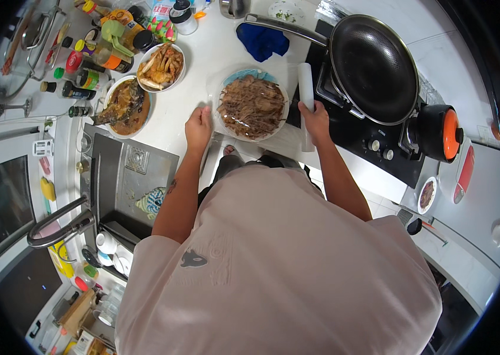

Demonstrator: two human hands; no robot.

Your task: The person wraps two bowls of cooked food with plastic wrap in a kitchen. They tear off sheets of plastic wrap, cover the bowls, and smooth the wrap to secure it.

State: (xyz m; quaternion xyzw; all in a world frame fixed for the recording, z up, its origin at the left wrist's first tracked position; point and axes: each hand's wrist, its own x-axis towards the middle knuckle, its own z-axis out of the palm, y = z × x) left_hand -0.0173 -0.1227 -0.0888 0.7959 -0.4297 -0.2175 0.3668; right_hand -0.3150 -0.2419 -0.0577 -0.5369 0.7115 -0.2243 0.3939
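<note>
A roll of clear plastic wrap (pixel 306 88) stands out to the right, and my right hand (pixel 315 120) is closed around its lower part. A sheet of wrap stretches from it across a plate of shredded brown meat (pixel 252 106), which has a blue and white rim. At the plate's left, my left hand (pixel 199 126) pinches the edge of the film. Further left are a bowl of cooked meat pieces (pixel 161 66) and a plate with fish in brown sauce (pixel 128 106), both uncovered as far as I can see.
Right of the plate, a large black frying pan (pixel 374 69) sits on the gas hob (pixel 365 133), beside a pot with an orange lid (pixel 450 133). A blue cloth (pixel 263 41) lies behind the plate. Sauce bottles (pixel 112 57) crowd the back left; a sink (pixel 134 177) is at left.
</note>
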